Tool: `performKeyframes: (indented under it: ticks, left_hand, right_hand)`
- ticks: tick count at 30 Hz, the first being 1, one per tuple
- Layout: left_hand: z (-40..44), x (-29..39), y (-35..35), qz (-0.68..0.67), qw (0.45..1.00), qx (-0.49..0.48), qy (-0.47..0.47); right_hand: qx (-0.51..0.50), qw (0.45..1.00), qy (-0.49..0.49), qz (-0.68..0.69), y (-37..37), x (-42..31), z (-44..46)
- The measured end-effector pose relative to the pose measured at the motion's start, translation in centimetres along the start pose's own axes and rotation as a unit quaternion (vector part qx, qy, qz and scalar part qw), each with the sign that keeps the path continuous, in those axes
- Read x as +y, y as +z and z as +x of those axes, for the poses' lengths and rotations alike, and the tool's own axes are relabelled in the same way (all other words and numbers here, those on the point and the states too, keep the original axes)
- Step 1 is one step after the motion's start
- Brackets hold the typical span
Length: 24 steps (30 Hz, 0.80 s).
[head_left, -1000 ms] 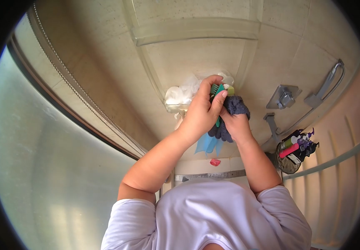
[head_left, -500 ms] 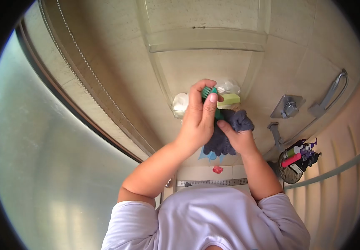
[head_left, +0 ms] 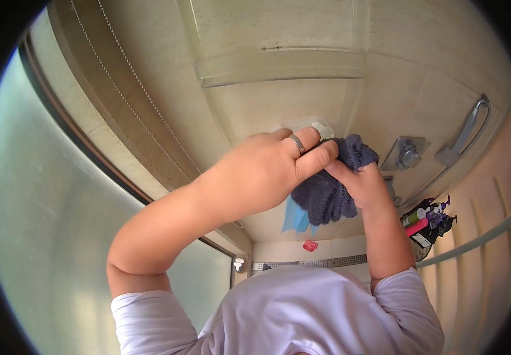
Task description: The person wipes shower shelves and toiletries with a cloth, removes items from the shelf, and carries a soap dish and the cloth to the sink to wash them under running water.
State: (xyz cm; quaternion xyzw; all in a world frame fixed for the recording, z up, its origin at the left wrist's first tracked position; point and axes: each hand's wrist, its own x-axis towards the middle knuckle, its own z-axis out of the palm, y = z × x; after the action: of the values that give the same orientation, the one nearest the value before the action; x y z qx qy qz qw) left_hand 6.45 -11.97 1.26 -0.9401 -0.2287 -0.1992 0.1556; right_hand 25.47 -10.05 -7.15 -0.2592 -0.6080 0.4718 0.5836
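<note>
A fluffy dark grey cloth (head_left: 323,198) hangs bunched in my right hand (head_left: 355,182), whose fingers are mostly behind it. My left hand (head_left: 267,168), with a ring on one finger, is curled at the cloth's upper left edge, its thumb touching the cloth. Whatever lies within its fingers is hidden; the green brush does not show. Light blue material (head_left: 296,216) hangs below and behind the cloth. Just beyond my fingertips, a clear or whitish object (head_left: 322,127) is partly visible against the wall.
On the right are a metal tap plate (head_left: 407,154), a hand shower (head_left: 465,133) and a holder with several bottles (head_left: 424,225). A frosted glass panel (head_left: 48,207) stands left. A small red item (head_left: 310,245) is near the metal drain strip (head_left: 317,262).
My left hand has turned palm-down over the cloth's edge, its elbow swinging outward, and the green brush has gone out of sight. My right hand and the cloth have shifted right and slightly up.
</note>
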Motion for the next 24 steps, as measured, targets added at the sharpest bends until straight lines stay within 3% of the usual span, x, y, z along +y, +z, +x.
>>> performKeyframes:
  ticks: [2, 4, 6, 9, 12, 15, 18, 21, 24]
  left_hand:
    - [0.9, 0.7, -3.4, 0.090, 0.996, -0.016, 0.008]
    - [2.1, -0.3, -6.2, 0.155, 0.985, 0.073, -0.029]
    - [4.1, -2.0, -8.5, 0.232, 0.959, 0.088, -0.135]
    - [6.5, -2.1, -11.5, 0.163, 0.952, -0.036, -0.255]
    - [6.2, -7.8, -10.1, 0.172, 0.933, -0.122, -0.291]
    - [6.1, -8.6, -10.5, 0.118, 0.906, -0.231, -0.334]
    - [6.9, -8.2, -11.0, 0.089, 0.885, -0.266, -0.372]
    - [8.8, -8.4, -11.6, 0.178, 0.861, -0.369, -0.300]
    - [8.8, -9.5, -11.0, 0.228, 0.865, -0.368, -0.253]
  right_hand:
    - [0.014, 0.999, -0.020, 0.042, -0.3, -0.5, -0.3]
    - [0.034, 0.997, -0.020, 0.072, -0.8, -0.4, -0.7]
    - [0.053, 0.994, -0.001, 0.091, -2.0, 0.2, -1.1]
    - [0.070, 0.990, 0.029, 0.119, -3.0, 1.2, -1.7]
    - [0.066, 0.989, 0.043, 0.127, -3.7, 1.5, -2.2]
    - [0.072, 0.986, 0.053, 0.139, -4.7, 1.5, -2.7]
    - [0.100, 0.981, 0.068, 0.155, -4.9, 1.5, -2.8]
    - [0.097, 0.980, 0.069, 0.161, -4.9, 1.7, -2.7]
    - [0.085, 0.981, 0.075, 0.158, -5.1, 2.2, -2.7]
